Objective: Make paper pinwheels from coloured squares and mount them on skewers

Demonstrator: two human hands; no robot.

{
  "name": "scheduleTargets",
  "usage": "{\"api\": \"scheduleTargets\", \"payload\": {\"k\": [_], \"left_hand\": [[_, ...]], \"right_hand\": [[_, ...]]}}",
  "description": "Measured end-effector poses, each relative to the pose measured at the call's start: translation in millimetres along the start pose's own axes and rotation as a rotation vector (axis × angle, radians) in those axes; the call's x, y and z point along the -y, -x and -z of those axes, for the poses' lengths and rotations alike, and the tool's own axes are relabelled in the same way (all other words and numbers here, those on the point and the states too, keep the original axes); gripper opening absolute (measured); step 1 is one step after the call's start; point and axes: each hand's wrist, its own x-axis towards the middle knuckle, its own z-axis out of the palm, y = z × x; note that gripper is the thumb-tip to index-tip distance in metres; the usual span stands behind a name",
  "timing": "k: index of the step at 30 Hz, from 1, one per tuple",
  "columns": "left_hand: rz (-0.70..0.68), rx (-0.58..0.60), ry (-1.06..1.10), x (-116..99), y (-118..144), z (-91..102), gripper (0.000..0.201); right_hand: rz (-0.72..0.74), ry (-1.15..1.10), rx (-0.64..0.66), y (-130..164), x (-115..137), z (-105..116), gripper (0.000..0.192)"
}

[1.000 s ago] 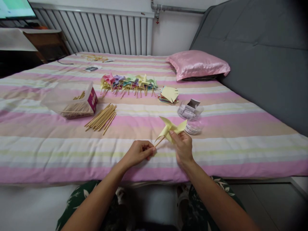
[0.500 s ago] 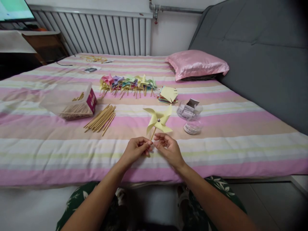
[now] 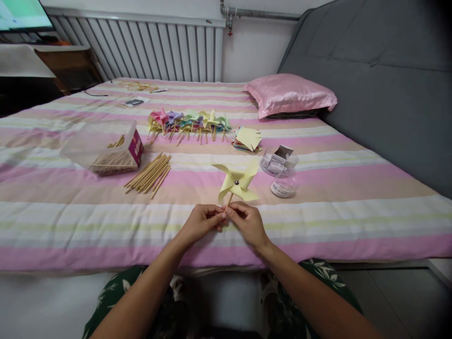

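Observation:
A pale yellow paper pinwheel (image 3: 237,182) with a shiny pin at its centre faces me on a thin wooden stick. My left hand (image 3: 204,222) pinches the lower part of that stick from the left. From the right, the thumb and fingers of my right hand (image 3: 246,222) close on the same stick, fingertips touching those of the left. The stick's lower end is hidden by my fingers. Beyond lie several finished pinwheels (image 3: 192,121) in mixed colours and a stack of cut paper squares (image 3: 247,139).
On the striped bed (image 3: 88,226) are loose wooden sticks (image 3: 150,174) and a clear plastic box (image 3: 102,155) with more sticks. Clear round containers (image 3: 283,186) with small packets stand at the right. A pink pillow (image 3: 291,94) lies farther back, by the grey headboard (image 3: 367,94).
My right hand's fingers have closed on the stick beside the left hand's. The pinwheel has shifted slightly right and toward me, and its blades have turned a little.

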Motion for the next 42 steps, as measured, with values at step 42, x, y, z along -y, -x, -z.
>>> {"api": "scheduleTargets", "payload": {"k": [42], "left_hand": [[0.017,-0.09,-0.048,-1.8,1.6,-3.4,0.024]], "right_hand": [[-0.032,0.052,0.023,2.3,-2.0,0.1,0.024]]}}
